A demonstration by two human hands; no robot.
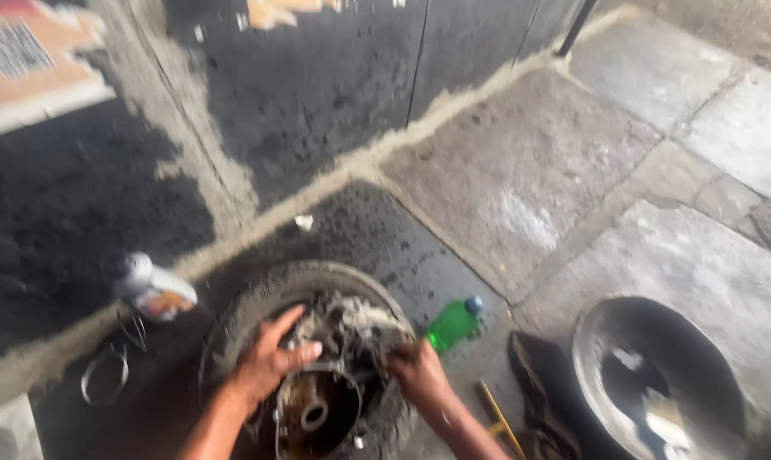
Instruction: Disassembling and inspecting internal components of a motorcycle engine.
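Both our hands are on the small wheel (317, 358) lying flat on the ground — left hand (270, 358) spread open, pressing the tyre and hub to steady it; right hand (415, 375) curled at the rim, grip unclear in the blur. Green bottle (454, 322) just beside, dark metal basin (658, 375) to the right, spray can (154, 291) left. Oil-blackened stone paving (573, 170), patchy dark wall (317, 77) behind — outdoor workshop, we reckon.

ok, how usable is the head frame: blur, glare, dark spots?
Head view: motion blur throughout, edges smeared on the left hand, right hand and the grimy small wheel with its rubber tyre; bright glare inside the round metal basin; oily black ground at left nearly featureless; green plastic bottle readable but soft.
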